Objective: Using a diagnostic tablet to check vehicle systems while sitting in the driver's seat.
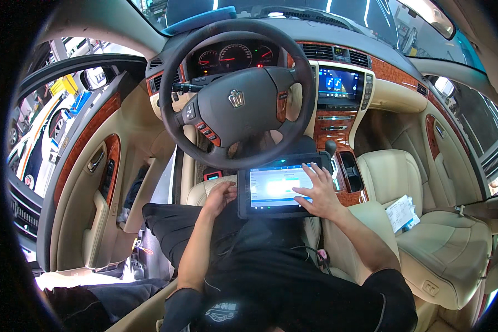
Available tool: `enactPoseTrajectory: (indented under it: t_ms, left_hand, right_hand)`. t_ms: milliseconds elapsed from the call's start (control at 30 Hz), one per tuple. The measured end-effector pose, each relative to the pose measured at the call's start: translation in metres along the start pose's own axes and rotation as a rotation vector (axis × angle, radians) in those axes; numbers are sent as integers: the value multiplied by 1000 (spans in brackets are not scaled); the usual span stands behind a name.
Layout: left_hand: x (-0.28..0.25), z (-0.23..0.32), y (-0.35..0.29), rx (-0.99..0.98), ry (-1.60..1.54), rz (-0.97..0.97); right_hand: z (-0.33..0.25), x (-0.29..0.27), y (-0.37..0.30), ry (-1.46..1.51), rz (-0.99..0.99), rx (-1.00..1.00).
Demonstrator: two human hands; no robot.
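A black-cased tablet (244, 195) with a lit screen lies across my lap, just below the steering wheel (249, 110). My left hand (220, 198) is closed at the tablet's left edge, its fingers curled against the casing. Over the right part of the screen is my right hand (321, 193), fingers spread and holding nothing. Some fingertips are at the glass; whether they press on it cannot be made out. A small red-and-black device (212, 175) rests on the seat's front edge, left of the tablet.
The driver's door (102, 182) stands open on the left; a person's dark-clothed leg (94, 304) shows beyond the seat. Right of the tablet are the gear lever (330, 147) and wood-trimmed console (351, 196). Papers (402, 213) lie on the passenger seat (442, 238). The dashboard screen (339, 84) is lit.
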State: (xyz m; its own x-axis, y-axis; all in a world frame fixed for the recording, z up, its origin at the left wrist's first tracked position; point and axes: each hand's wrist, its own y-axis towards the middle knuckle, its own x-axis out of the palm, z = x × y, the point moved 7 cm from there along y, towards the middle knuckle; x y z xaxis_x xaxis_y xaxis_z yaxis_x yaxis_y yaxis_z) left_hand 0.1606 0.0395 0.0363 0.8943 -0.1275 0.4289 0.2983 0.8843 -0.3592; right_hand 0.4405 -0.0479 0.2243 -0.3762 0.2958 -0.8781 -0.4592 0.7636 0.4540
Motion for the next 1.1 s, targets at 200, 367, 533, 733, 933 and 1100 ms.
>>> enactPoseTrajectory:
  t_ms: [200, 367, 533, 733, 933, 1100]
  left_hand:
    - [4, 4, -4, -6, 27, 21]
    - [1, 1, -2, -1, -4, 1]
    - [-1, 0, -2, 3, -11, 4]
    - [0, 0, -2, 7, -12, 8]
    - [-1, -2, 1, -6, -3, 9]
    - [-4, -3, 1, -10, -1, 5]
  right_hand:
    - [-1, 2, -1, -43, -95, 11]
    - [6, 4, -1, -11, -35, 22]
    - [32, -1, -4, -48, 85, 121]
    - [84, 3, -19, 85, 243, 448]
    - [95, 23, -23, 430, 72, 601]
    - [94, 21, -21, 443, 64, 628]
